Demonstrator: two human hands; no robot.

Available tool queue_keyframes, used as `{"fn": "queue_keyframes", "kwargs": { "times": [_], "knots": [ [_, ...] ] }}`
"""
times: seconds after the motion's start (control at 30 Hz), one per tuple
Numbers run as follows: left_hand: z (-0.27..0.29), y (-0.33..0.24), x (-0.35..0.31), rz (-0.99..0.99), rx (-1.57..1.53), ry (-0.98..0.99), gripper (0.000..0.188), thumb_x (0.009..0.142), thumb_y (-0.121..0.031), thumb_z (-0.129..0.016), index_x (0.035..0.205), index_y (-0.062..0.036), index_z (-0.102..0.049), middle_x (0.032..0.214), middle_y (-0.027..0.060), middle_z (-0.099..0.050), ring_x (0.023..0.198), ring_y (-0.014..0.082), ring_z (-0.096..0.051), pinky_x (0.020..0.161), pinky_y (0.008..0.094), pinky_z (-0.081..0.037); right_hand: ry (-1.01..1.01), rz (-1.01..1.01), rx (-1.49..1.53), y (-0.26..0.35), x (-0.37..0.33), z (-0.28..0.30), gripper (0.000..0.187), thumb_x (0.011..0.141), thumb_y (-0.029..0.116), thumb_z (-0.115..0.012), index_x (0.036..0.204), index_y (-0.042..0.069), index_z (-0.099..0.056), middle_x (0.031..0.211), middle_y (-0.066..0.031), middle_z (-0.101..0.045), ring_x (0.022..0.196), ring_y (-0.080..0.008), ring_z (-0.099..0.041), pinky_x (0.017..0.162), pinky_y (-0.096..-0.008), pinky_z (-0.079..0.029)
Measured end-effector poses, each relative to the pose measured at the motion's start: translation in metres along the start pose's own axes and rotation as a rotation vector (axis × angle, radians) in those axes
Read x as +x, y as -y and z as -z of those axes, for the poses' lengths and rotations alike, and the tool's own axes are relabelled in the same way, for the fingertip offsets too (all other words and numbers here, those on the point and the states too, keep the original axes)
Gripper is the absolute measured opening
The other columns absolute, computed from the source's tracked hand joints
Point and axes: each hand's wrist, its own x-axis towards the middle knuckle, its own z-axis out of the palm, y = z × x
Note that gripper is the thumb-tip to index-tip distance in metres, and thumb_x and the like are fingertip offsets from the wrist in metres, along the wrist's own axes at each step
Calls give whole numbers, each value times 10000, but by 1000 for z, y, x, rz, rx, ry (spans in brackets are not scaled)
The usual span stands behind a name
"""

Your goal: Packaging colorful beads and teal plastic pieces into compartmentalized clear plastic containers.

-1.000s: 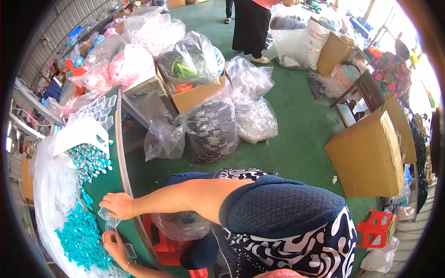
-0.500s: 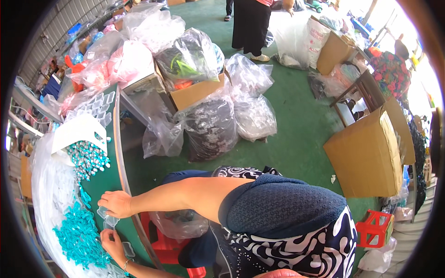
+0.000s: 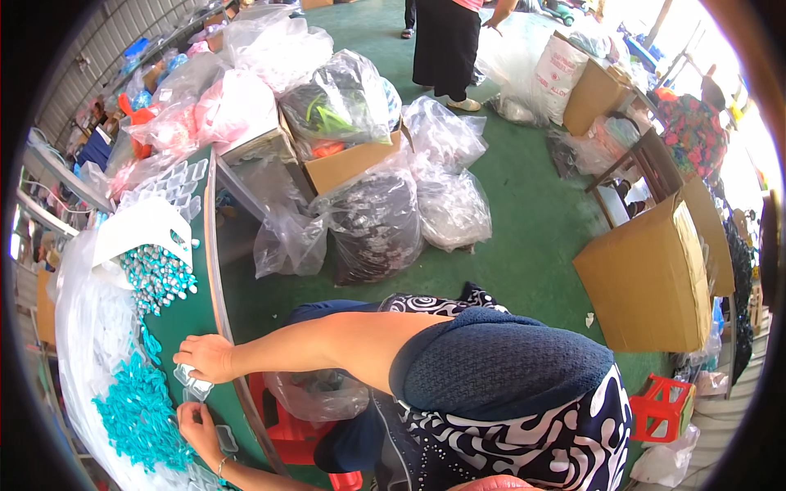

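At the left, my right hand (image 3: 205, 358) is closed over a small clear plastic case (image 3: 195, 383) with pale glints in it. Just nearer, my left hand (image 3: 199, 431) has its fingers pinched at the near edge of that case; the fingertips are partly hidden. Another clear case (image 3: 225, 439) lies beside my left wrist. Left of both hands spreads a heap of small turquoise pieces (image 3: 141, 417). Farther along the table, a pile of small silver and turquoise pieces (image 3: 157, 278) spills from a white plastic container (image 3: 139, 233).
Clear cases (image 3: 176, 186) lie spread at the table's far end, on the green tabletop (image 3: 176, 319). Full plastic bags (image 3: 372, 217) and an open carton (image 3: 348, 168) stand beyond my arm. A big carton (image 3: 639, 278), a red stool (image 3: 655, 407) and a standing person (image 3: 446, 49) are farther off.
The case under my right hand shows more pale glints than before. Both hands stay nearly in place; the view has shifted slightly. The standing person's arm has moved.
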Motion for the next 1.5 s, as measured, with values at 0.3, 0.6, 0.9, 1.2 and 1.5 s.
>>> {"fn": "queue_keyframes", "kwargs": {
  "times": [0.3,0.6,0.9,1.2,1.5],
  "knots": [
    [-1,3,-1,-7,-2,-8,96,720,67,-616,762,23,-541,811,145,-538,739,305,-537,622,371,-450,18,13,0,0,0,1,291,727,210,-683,949,81,-546,883,-89,-560,891,-283,-558,723,-410,-483],
    [-2,5,-1,-10,-10,-31,86,718,61,-609,764,16,-552,788,127,-540,708,271,-517,637,350,-437,6,16,-10,-1,-1,-1,282,708,209,-697,915,75,-560,876,-82,-554,889,-273,-554,722,-398,-486],
    [-1,8,-1,-49,23,-28,93,714,64,-606,760,19,-539,797,134,-545,731,283,-533,632,354,-442,8,43,-26,-4,-1,-6,295,701,242,-703,922,73,-606,924,-73,-561,924,-266,-545,747,-386,-491],
    [0,6,-2,12,-15,-12,85,720,69,-602,767,27,-544,847,152,-551,763,304,-553,636,370,-465,-7,62,-28,-5,-1,-7,274,647,289,-722,801,72,-660,856,-66,-576,888,-259,-541,725,-378,-479],
    [-1,6,-1,-17,-3,-4,86,718,75,-600,766,24,-550,838,145,-554,763,300,-558,624,366,-464,-6,70,-33,-7,-3,-5,278,634,299,-731,795,82,-663,834,-61,-590,879,-261,-544,710,-382,-481]
  ]
}}
